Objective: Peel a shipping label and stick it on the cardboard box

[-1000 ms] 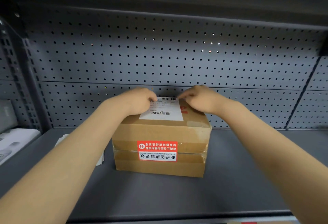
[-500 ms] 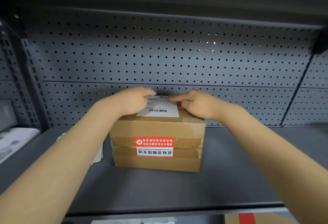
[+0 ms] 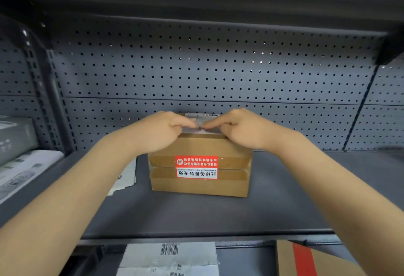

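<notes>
A brown cardboard box [image 3: 200,185] stands on the grey shelf, with a red and white sticker [image 3: 196,167] on its front face. A white shipping label [image 3: 205,118] with barcodes lies flat on the box's top. My left hand [image 3: 162,130] and my right hand [image 3: 240,128] both rest on the top, fingertips pointing inward and nearly meeting on the label's near part. The fingers press down on the label; neither hand grips anything. Most of the label is hidden under my fingers.
The grey shelf [image 3: 196,212] has a perforated back wall [image 3: 196,68]. A stack of label sheets [image 3: 126,176] lies left of the box. Packages [image 3: 19,160] sit at far left. Below the shelf edge are a labelled parcel [image 3: 170,258] and another box [image 3: 306,260] with red tape.
Both hands have slid toward each other and toward the near edge of the label, fingertips now almost touching. The view has shifted upward, so the box sits farther away.
</notes>
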The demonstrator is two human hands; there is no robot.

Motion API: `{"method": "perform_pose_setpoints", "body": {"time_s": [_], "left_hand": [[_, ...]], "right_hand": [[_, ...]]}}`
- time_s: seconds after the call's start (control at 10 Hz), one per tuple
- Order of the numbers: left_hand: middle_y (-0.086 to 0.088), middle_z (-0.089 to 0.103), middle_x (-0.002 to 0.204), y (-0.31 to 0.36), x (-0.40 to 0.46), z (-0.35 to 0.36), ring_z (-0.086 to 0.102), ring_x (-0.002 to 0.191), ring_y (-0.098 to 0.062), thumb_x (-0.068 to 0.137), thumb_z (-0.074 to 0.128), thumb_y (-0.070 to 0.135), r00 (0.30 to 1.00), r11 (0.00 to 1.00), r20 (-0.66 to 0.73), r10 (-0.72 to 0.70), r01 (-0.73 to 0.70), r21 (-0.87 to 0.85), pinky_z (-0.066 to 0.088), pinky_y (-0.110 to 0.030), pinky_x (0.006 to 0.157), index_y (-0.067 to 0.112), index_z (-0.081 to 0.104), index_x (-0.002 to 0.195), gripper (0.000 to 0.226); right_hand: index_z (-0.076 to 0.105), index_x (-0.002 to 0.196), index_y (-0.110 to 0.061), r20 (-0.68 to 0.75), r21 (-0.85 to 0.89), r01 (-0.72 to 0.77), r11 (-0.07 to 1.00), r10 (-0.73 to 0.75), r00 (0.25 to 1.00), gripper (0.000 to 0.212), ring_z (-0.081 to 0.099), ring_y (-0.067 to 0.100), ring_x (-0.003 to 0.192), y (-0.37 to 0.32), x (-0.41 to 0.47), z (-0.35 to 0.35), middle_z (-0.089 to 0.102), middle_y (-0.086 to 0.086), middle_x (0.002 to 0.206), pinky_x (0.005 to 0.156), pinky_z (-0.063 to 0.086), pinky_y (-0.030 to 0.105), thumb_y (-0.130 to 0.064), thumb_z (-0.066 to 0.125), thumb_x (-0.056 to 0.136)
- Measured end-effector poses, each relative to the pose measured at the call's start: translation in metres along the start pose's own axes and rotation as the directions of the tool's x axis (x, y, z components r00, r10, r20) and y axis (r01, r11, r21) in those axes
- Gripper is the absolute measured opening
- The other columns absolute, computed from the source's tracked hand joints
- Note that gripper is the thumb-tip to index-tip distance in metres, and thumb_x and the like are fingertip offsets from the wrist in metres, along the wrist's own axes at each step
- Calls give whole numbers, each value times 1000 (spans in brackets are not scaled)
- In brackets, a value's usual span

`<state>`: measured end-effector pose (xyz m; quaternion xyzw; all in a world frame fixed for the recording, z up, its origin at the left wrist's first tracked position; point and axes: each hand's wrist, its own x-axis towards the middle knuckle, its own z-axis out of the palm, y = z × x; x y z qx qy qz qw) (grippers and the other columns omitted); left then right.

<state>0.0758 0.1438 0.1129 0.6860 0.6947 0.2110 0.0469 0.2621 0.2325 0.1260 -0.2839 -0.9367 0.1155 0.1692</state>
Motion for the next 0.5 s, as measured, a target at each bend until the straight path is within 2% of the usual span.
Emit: {"method": "perform_pose_setpoints", "body": {"time_s": [0.1,0.2,0.3,0.4,0.5], "left_hand": [[12,57,135,-3,-5,5,53,122,-16,93,31,9,999,998,19,-35,36,-44,39,-38,106,48,62,114,53],[16,62,127,-13,-14,2,57,116,-20,93,31,14,998,995,-4,-68,67,-68,42,-42,103,60,61,99,56],[21,56,132,-18,-21,1,54,119,-15,94,31,10,995,992,-29,-93,90,-90,40,-37,105,49,62,112,53],[15,52,138,-14,-27,9,55,117,-19,94,31,10,993,993,-86,-84,76,-91,42,-39,103,45,59,119,52],[16,56,131,-8,-32,15,55,106,-7,95,33,10,983,954,-150,-107,59,-294,40,-24,95,44,53,125,50]], "right_hand": [[65,117,-36,21,-33,1,999,0,1000,50,51,-13,57,-3,-8,2,66,-13,116,55,36,3,-9,33,90],[66,116,-34,2,-35,-39,999,39,999,49,52,-4,55,7,-18,-1,65,-15,118,55,38,7,-8,34,90],[69,111,-34,-26,-23,-81,996,81,996,49,66,18,80,17,-26,-5,64,-12,126,83,52,29,-10,34,87],[68,115,-29,-34,-36,-81,996,80,996,49,63,16,78,16,-31,-4,61,-15,129,86,51,31,-7,34,88],[62,122,-27,-69,-62,-87,994,83,994,49,61,16,103,17,-33,-7,65,-6,125,93,47,29,-5,35,87]]}}
